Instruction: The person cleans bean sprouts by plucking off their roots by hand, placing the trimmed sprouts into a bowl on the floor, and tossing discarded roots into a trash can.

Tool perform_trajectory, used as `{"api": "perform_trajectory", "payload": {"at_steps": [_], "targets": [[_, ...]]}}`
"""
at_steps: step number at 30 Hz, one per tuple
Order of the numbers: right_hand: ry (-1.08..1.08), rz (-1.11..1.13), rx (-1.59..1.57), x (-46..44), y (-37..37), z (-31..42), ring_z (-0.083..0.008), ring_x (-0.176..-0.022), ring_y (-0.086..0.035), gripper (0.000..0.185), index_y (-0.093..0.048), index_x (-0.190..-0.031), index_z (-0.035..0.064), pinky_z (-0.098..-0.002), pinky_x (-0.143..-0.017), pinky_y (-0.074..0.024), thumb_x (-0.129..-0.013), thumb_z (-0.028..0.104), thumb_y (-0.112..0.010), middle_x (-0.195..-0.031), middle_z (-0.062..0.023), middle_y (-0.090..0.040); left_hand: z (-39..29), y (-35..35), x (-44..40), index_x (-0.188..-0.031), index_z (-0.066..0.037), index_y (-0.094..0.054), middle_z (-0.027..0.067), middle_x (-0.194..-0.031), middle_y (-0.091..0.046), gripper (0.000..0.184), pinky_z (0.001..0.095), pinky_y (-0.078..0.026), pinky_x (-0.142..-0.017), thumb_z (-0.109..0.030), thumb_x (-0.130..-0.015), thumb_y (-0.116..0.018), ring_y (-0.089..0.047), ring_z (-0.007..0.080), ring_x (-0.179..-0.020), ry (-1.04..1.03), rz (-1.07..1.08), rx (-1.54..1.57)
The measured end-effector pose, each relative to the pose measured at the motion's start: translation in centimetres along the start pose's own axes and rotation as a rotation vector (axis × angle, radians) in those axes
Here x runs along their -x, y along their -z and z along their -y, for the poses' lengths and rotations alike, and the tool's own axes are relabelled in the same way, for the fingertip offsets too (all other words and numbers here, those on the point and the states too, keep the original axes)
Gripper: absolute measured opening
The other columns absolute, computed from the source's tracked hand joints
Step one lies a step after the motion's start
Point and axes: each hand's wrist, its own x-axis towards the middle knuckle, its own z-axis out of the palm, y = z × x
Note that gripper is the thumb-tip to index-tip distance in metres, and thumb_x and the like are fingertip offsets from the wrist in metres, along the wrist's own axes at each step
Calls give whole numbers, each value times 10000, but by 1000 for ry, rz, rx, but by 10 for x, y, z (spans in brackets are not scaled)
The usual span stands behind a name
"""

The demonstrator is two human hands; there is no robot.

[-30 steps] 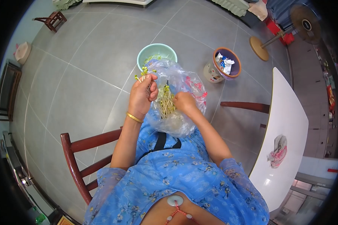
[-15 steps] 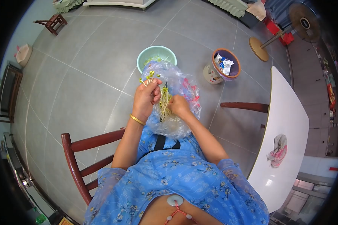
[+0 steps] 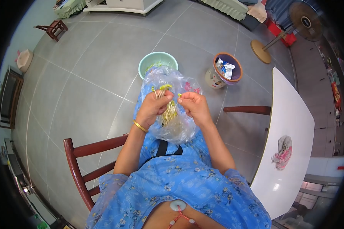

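My left hand (image 3: 155, 105) is closed round a small bunch of bean sprouts (image 3: 162, 90), their yellow-green heads sticking up past the fingers. Close beside it, my right hand (image 3: 195, 106) pinches a bean sprout (image 3: 179, 95), of which just the yellow-green tip shows. Below both hands a clear plastic bag (image 3: 179, 131) lies open on my lap, with more sprouts (image 3: 169, 114) inside it. Just beyond the bag, a mint-green basin (image 3: 159, 57) stands on the floor and holds some sprouts; the bag hides its near part.
A bin (image 3: 216, 79) with an orange rim and crumpled waste stands right of the basin. At the right is a white table (image 3: 269, 183) bearing a crumpled plastic bag (image 3: 283, 152). A red-brown wooden chair (image 3: 97, 149) is at my left, a fan (image 3: 262, 51) at the far right.
My right hand has risen out of the bag to beside my left hand, with a sprout between its fingers. My left hand has lowered slightly, still holding its bunch.
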Motion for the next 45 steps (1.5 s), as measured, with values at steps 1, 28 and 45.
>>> {"api": "perform_trajectory", "payload": {"at_steps": [1, 28, 45], "targets": [[2, -1, 0, -2, -1, 5, -10, -474, -417, 116, -616, -832, 23, -177, -401, -269, -816, 128, -664, -602, 38, -545, 1, -2, 1, -897, -41, -577, -48, -613, -460, 138, 183, -250, -397, -162, -858, -630, -366, 31, -460, 43, 42, -30], [-44, -62, 1373, -54, -2, -97, -324, -697, -629, 237, -658, -706, 54, -418, -616, -480, -707, 290, -640, -719, -158, -643, -9, 9, 2, -918, -37, -540, 126, -853, -587, 65, 220, -427, -452, -40, -854, -529, -575, 155, -623, -69, 162, 266], [192, -83, 577, 20, -6, -2, -48, -525, -489, 125, -629, -768, 5, -240, -485, -382, -793, 125, -649, -560, -15, -549, -3, -9, 5, -951, -1, -621, -55, -560, -419, 194, 181, -249, -401, -176, -867, -618, -349, 31, -441, 38, 0, -48]]}}
